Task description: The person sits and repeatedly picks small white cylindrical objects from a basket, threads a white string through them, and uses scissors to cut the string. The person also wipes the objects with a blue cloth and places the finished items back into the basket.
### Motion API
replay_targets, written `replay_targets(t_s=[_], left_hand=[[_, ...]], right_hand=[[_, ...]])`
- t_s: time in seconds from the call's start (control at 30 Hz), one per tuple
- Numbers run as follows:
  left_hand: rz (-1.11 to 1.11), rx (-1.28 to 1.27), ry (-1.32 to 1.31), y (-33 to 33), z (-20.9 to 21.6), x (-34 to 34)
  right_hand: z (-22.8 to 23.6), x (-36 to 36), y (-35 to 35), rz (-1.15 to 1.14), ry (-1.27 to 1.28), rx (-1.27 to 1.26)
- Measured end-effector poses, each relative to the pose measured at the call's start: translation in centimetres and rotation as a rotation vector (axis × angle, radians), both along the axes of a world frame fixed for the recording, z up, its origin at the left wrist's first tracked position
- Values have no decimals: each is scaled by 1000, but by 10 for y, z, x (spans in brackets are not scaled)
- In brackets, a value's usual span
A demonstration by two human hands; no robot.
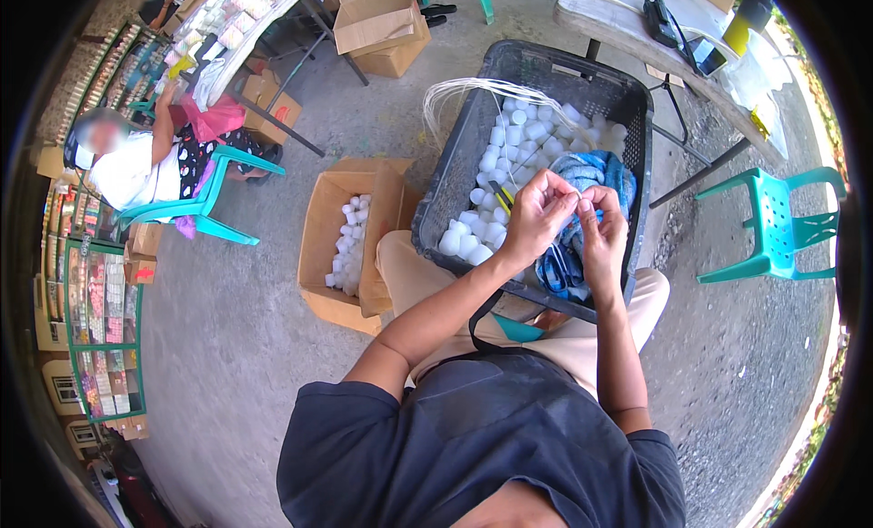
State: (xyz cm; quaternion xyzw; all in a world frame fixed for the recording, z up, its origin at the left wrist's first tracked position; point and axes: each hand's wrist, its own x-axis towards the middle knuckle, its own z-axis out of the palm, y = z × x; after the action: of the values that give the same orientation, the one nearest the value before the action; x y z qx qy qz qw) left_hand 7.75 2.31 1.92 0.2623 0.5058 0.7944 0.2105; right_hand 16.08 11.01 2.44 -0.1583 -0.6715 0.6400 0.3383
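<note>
My left hand (540, 215) and my right hand (603, 233) meet above a black plastic crate, fingertips pinched close together. Whatever lies between them is too small to make out. Many small white cup-shaped pieces (514, 146) fill the black crate (446, 187), which rests across my lap. Thin white cord (491, 85) loops over its far left edge, and loose strands trail down toward my hands. Just left of my left hand, a yellow and black tool (501, 197), perhaps a cutter, lies on the pieces. A blue patterned cloth (600, 170) is bunched under and beyond my right hand.
An open cardboard box (318, 214) holding more white pieces stands at my left. A person (136, 169) sits on a green chair at a loaded table (259, 28), far left. At right are another table (627, 19) and a green plastic chair (768, 223). Cartons (382, 28) stand ahead.
</note>
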Motion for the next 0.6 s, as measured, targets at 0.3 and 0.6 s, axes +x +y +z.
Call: replay_targets(t_s=[0.3, 0.6], left_hand=[[209, -163, 474, 4, -7, -1], [191, -161, 398, 10, -6, 3]], right_hand=[[-7, -1, -1, -158, -44, 114], [-4, 6, 0, -218, -2, 213]])
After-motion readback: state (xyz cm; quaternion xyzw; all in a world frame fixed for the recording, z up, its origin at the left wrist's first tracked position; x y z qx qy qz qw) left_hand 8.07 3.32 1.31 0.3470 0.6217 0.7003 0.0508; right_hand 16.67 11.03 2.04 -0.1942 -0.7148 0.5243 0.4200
